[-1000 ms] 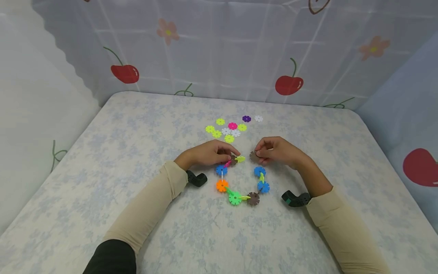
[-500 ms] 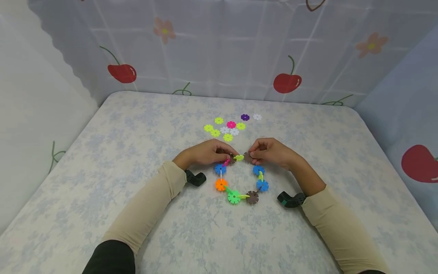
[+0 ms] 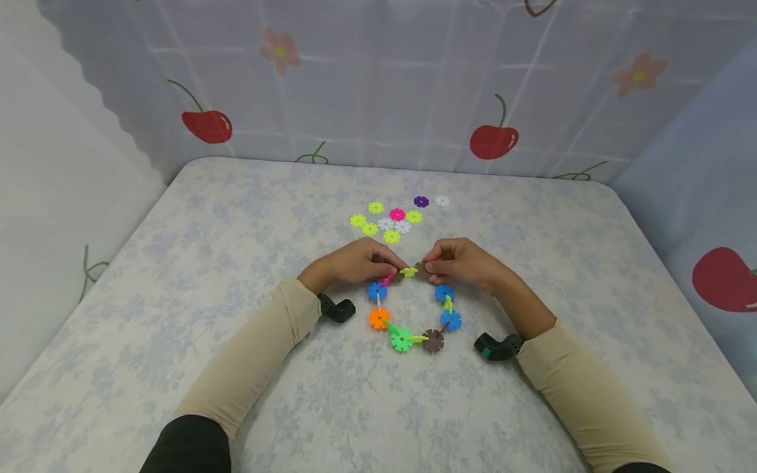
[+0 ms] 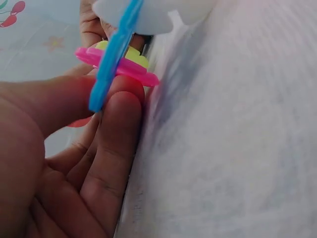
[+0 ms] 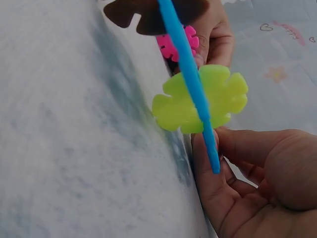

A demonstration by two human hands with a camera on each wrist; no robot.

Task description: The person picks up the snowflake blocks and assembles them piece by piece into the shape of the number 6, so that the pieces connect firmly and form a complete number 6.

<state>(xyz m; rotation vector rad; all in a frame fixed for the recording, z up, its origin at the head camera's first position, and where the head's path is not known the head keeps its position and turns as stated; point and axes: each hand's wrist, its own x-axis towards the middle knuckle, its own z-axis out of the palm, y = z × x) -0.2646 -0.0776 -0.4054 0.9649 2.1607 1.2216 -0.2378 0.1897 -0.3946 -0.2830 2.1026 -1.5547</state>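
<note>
The left hand pinches a brown snowflake disc between thumb and index finger, at 11 o'clock on a chain of slotted discs laid out as a ring. The right hand pinches another brown disc, just past 12. Between them a lime disc stands tilted, meeting the right-hand piece; I cannot tell whether their slots interlock. Anticlockwise from the left hand come a pink disc, a blue disc at 10, a white one on edge at 9, an orange disc at 8 and a green disc between 6 and 7; a third brown disc lies at 5, and two blue ones linked by a lime piece fill 4 to 2. Beyond the hands, toward 12, loose lime, white, pink and purple discs lie flat on the floral tablecloth. Behind stands a cherry-print curtain.
</note>
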